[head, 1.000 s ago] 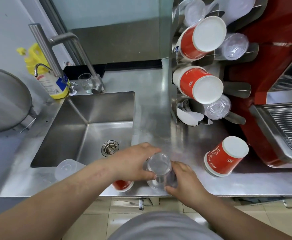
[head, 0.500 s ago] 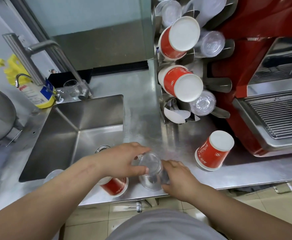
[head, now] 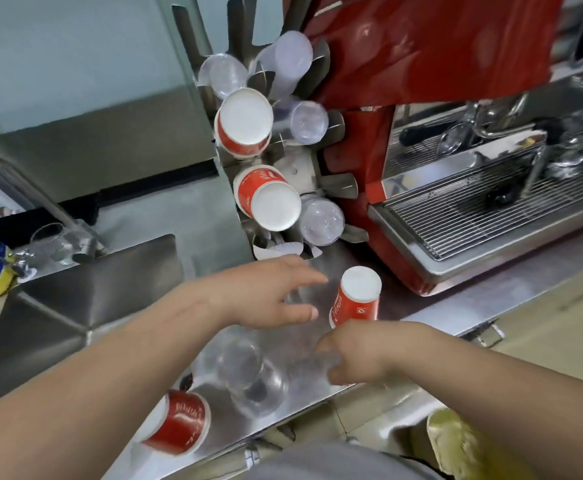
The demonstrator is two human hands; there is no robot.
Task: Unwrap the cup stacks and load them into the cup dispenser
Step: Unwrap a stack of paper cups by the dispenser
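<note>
On the steel counter (head: pixel 151 441), far left of the cup dispenser (head: pixel 276 168), sits the sink (head: pixel 75 306). Coming across, a red paper cup stack (head: pixel 179 424) lies on its side at the counter's front edge, well below the dispenser. Just beside it, the clear plastic cup stack (head: pixel 248 379) lies tilted and blurred, no hand on it. Above that, the left hand (head: pixel 265 296) reaches toward the dispenser, fingers spread apart, holding nothing. Whether any wrapper clings to the clear stack, I cannot tell. Next, the right hand (head: pixel 359 355), fingers curled by something faint and clear at the counter's edge; the blur is too heavy to say whether its grip is clamped on anything. Just behind it, a second red cup stack (head: pixel 355 299) stands base up, below the dispenser, whose slots already show red and clear cups.

The danger: that loose clear stack sits near the front edge, and a brush from either forearm could roll it off. The upright red stack is close to the right hand's knuckles; a hasty pull could topple it.
</note>
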